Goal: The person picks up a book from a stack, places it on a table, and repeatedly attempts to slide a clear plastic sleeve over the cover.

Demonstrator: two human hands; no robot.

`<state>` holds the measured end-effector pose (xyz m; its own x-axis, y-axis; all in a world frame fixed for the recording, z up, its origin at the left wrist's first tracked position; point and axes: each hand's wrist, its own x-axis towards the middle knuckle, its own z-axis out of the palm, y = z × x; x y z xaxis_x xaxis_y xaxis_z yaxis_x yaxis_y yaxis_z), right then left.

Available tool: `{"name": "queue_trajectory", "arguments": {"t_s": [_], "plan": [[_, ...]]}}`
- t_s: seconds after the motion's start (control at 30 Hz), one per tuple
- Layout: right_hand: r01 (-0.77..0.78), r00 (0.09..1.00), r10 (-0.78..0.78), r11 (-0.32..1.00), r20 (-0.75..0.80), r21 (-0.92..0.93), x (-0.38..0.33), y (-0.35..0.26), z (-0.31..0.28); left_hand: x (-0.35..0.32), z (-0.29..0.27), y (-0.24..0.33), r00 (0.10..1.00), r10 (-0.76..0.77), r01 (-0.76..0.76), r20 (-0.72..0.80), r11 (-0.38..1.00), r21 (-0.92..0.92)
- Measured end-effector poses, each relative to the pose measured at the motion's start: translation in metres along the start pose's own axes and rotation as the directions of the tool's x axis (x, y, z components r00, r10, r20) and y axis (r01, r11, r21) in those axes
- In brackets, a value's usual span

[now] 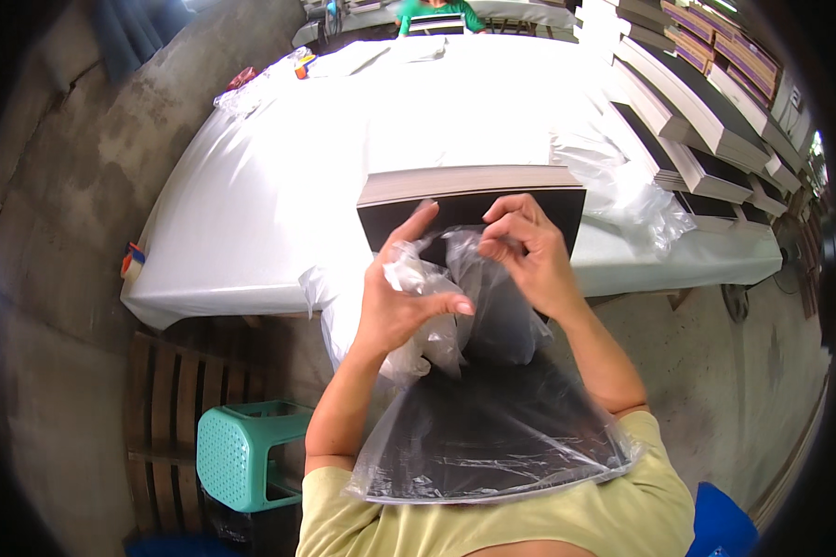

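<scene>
Crumpled clear plastic, the top of a clear plastic bag (502, 320), is bunched between my two hands. My left hand (395, 292) holds part of it in the curled lower fingers, with thumb and index finger spread apart. My right hand (529, 251) pinches the bag's edge between thumb and fingertips. Against my chest, the lower bag covers a flat black panel (492, 427); its upper part is hidden behind the plastic. Just beyond my hands, a thick stack of black-faced boards (469, 186) with pale edges rests at the table's near edge.
A white-covered table (251, 213) stretches ahead. More black-and-white boards (697, 111) are piled at the right, beside loose clear plastic (622, 190). Tape dispensers (133, 262) sit at the left edge and far left. A green stool (246, 455) stands at lower left. Someone in green (469, 17) is at the far end.
</scene>
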<state>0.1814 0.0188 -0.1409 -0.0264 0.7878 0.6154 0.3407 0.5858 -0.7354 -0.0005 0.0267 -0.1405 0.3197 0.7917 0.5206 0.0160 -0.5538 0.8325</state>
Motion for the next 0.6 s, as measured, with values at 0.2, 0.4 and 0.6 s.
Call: {"name": "queue_trajectory", "arguments": {"t_s": [0.2, 0.4, 0.6], "plan": [[0.192, 0.98, -0.197, 0.977, -0.038, -0.092, -0.001, 0.006, -0.001, -0.015, -0.007, -0.011, 0.888, -0.443, 0.457, 0.127, 0.882, -0.118], [-0.595, 0.798, 0.187, 0.392, 0.573, 0.701, 0.0, -0.01, -0.013, -0.02, -0.011, -0.008, 0.917, -0.267, 0.315, 0.296, 0.941, -0.127], [-0.585, 0.494, 0.115, 0.778, 0.862, 0.231, -0.001, -0.008, -0.04, -0.044, -0.058, -0.008, 0.729, -0.587, 0.373, -0.351, 0.772, -0.516]]}}
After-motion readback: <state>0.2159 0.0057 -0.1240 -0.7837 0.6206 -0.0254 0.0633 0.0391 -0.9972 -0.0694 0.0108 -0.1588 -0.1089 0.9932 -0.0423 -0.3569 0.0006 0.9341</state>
